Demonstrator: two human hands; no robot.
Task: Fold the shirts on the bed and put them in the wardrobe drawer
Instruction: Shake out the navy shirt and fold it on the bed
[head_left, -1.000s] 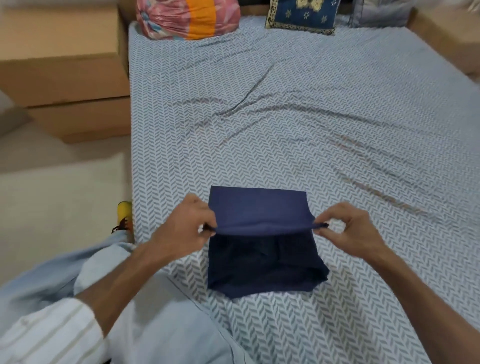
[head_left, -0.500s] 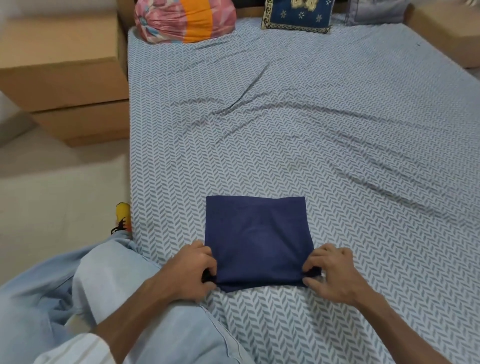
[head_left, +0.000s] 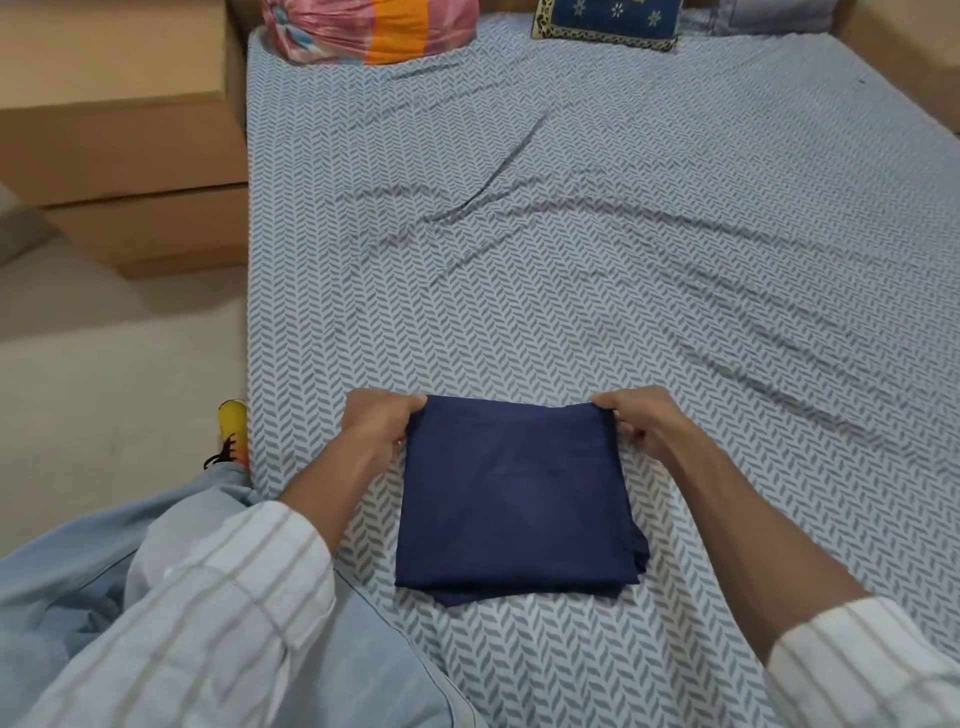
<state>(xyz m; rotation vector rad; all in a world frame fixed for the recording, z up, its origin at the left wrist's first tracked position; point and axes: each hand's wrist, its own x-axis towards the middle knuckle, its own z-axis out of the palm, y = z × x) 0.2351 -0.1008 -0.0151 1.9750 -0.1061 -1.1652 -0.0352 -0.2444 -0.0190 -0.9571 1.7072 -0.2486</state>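
Observation:
A navy blue shirt, folded into a neat square of several layers, lies on the herringbone bed sheet close to the near edge. My left hand grips its far left corner, fingers curled round the fold. My right hand grips the far right corner the same way. Both forearms reach out from white striped sleeves along the shirt's two sides. No wardrobe drawer is in view.
A pink and orange bundle and a blue embroidered cushion sit at the head of the bed. A brown wooden unit stands left of the bed. My knee in light blue trousers rests at the bed's edge.
The upper half of the shirt was folded down toward me onto the lower half. Both hands then slid from the near corners to the far corners of the folded square.

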